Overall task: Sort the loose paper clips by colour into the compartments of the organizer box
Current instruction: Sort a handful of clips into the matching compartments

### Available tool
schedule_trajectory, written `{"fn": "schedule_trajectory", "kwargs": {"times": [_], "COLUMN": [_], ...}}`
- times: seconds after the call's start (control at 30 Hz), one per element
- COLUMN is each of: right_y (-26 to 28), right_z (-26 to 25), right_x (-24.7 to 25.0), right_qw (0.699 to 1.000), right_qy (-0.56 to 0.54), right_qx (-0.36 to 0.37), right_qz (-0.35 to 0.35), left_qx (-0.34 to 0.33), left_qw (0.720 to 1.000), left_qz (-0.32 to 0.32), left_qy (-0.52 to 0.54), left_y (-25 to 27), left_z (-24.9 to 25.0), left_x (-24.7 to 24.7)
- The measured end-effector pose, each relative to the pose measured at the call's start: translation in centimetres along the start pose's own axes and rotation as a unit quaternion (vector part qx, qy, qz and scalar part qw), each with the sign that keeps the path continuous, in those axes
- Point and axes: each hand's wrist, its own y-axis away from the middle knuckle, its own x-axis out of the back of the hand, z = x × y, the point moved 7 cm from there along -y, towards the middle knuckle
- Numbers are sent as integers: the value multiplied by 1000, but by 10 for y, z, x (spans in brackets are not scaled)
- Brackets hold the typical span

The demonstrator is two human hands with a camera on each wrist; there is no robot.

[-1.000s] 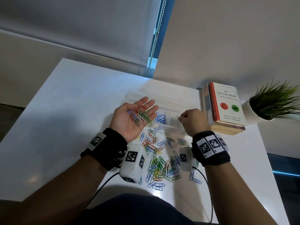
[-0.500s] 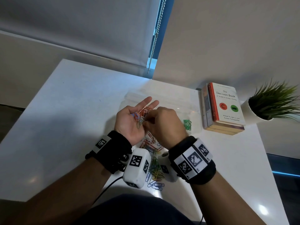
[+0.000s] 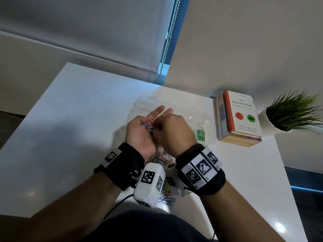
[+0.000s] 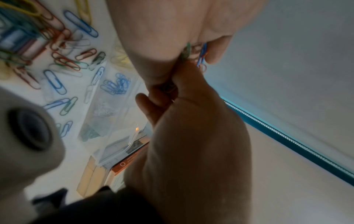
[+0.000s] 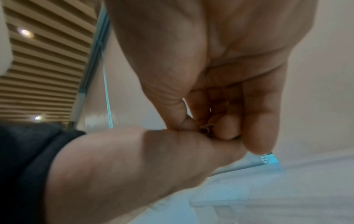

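Observation:
My left hand (image 3: 148, 123) lies palm up above the clear organizer box (image 3: 206, 119), fingers straight, carrying a small heap of mixed paper clips (image 3: 150, 126). My right hand (image 3: 158, 127) reaches into that palm from the right, its fingers curled, and pinches one clip (image 5: 206, 127) whose colour I cannot tell. In the left wrist view the palm's clips (image 4: 201, 56) show blue, green and red. Green clips (image 3: 201, 135) fill one compartment at the right; blue clips (image 4: 116, 84) lie in another.
Loose clips of several colours (image 3: 163, 160) are spread on the white table (image 3: 70, 119) under both wrists, with a few blue ones (image 3: 167, 200) near the front edge. A stack of books (image 3: 239, 119) and a potted plant (image 3: 293, 112) stand at the right.
My right hand has come from the box at the right over to the left palm and closed its fingers on a clip there. The left hand has stayed palm up.

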Motion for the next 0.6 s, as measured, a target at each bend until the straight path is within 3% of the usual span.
{"fn": "schedule_trajectory", "kwargs": {"times": [0.37, 0.6], "right_y": [10, 13], "right_z": [11, 31], "right_x": [10, 10], "right_qw": [987, 959], "right_qy": [-155, -271], "right_qx": [8, -27], "right_qz": [52, 80], "left_qx": [-19, -16], "left_qw": [996, 999], "left_qz": [51, 37], "left_qy": [74, 12], "left_y": [-2, 3], "left_z": [-2, -16], "left_x": [13, 3]}}
